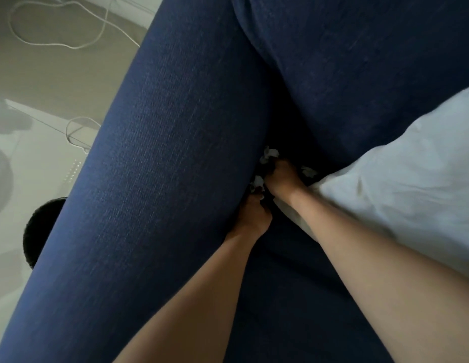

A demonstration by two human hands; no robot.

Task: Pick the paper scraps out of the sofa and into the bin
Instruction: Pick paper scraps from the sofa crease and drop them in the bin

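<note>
Several white paper scraps lie in the dark gap where the blue sofa's [160,179] armrest, back and seat meet: one [270,154] deepest in, one [257,183] against the armrest, one [308,171] beside the pillow. My right hand [283,180] reaches into the gap, its fingers curled around the deepest scrap. Just below it, my left hand [251,216] is pressed against the armrest with its fingertips touching the middle scrap. Shadow hides its fingertips. A dark round bin [42,231] stands on the floor left of the armrest, partly hidden.
A white pillow [401,184] lies on the seat at the right, against my right forearm. A white cable [58,43] loops over the pale floor at the upper left. The dark blue seat cushion [293,297] fills the bottom.
</note>
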